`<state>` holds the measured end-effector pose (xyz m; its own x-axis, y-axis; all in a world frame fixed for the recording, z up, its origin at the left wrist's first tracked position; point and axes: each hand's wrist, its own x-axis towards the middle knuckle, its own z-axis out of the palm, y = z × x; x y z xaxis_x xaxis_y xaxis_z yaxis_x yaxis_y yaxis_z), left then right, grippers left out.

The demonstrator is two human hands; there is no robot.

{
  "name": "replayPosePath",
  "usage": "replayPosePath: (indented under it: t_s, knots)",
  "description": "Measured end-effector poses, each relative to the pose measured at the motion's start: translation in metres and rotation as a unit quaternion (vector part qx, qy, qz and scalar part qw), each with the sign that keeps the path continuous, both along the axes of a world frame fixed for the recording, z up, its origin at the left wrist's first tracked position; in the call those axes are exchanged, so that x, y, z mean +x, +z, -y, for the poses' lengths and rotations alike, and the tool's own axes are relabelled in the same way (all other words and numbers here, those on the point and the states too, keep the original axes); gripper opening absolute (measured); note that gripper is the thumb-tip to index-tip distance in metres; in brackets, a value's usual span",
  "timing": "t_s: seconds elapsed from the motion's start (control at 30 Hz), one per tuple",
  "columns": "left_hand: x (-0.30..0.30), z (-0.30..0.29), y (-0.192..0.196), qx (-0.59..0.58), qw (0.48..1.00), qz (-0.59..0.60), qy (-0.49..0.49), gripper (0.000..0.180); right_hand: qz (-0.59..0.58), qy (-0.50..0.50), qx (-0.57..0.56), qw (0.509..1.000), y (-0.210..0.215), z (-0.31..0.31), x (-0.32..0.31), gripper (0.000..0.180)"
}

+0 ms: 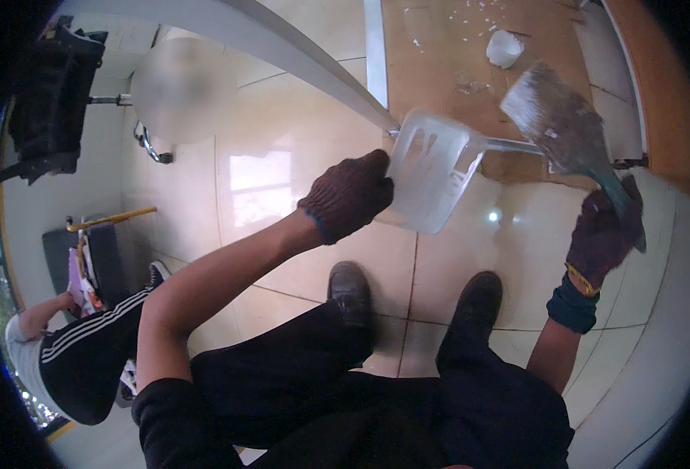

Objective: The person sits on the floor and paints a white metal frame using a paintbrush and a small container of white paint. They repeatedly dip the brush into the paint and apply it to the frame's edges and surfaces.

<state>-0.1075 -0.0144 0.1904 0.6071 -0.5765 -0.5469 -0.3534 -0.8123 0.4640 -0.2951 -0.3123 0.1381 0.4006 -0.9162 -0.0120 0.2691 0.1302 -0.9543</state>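
Note:
A brown knitted glove covers my left hand [353, 195], whose fingers are closed on the near-left rim of a translucent plastic tub [431, 176]. White smears coat the tub's inside, and it is tilted above the tiled floor. In my right hand [604, 230], in a darker glove with a yellow edge, is a wide flat paintbrush [556, 117] with a teal handle. Its broad grey head is streaked white and points up and left, apart from the tub.
Brown cardboard [446, 70] with white flecks lies ahead, bearing a small white cup-like piece [505, 49]. A pale metal bar [314, 59] slants down behind the tub. An orange-brown panel [669, 86] stands at right. Another person's striped trousers [87, 344] show at left.

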Motion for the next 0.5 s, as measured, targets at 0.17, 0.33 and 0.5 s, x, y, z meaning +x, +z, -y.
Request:
replayPosePath:
  t_s: [0.17,0.33,0.5]
  knots:
    - [-0.003,0.047,-0.032,-0.116,0.986,0.108,-0.053,0.021,-0.033,-0.047,-0.132,0.99,0.018,0.002,-0.05,0.037]
    - [0.005,0.089,-0.033,-0.149,0.981,0.123,-0.031,0.024,-0.074,0.075,-0.169,0.98,0.015,-0.024,-0.054,0.047]
    - [0.011,0.104,-0.032,-0.157,0.975,0.148,-0.049,0.024,-0.138,0.168,-0.264,0.94,0.012,-0.031,-0.038,0.04]
